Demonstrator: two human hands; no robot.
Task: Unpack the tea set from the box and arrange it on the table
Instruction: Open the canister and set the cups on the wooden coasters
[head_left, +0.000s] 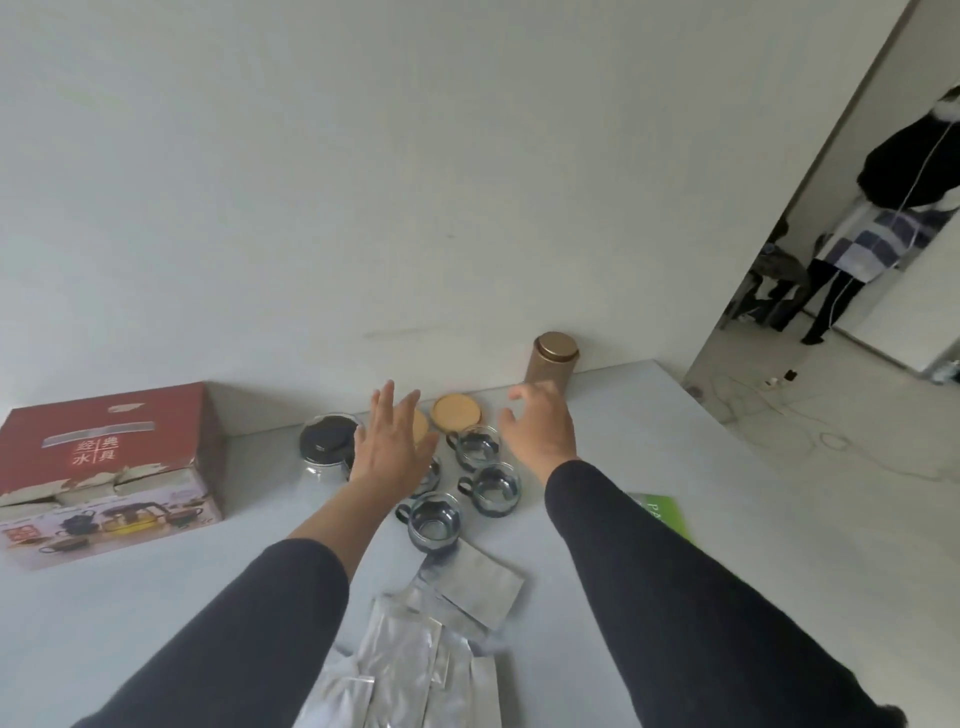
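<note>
1. Left hand (390, 446) spread flat, fingers straight, hovering over the far cups and gripping nothing; right hand (540, 428) loosely curled, grip empty, just beside the far-right cup.
2. Beneath and between the hands, glass cups (488, 488) with dark holders clustered on the desk (675, 441); three plainly visible, a fourth partly hidden under the left hand.
3. Just beyond them, two round bamboo lids (457, 413), one half covered by the left hand.
4. Left of the cups, glass teapot (328, 448) with black lid, standing upright.
5. Far left, red box (106, 470) lying on the desk, its torn flap open toward the near side; contents not visible from here.
6. Judging by this, unpacking looks mostly done; arranging the pieces appears to be what remains.
7. Around: gold canister (551, 364) against the wall beyond the right hand, silver foil pouches (436, 644) scattered near, green leaflet (667, 512) right; pouches crowd the near desk space.
8. Far right, a person (883, 208) standing in the doorway.
</note>
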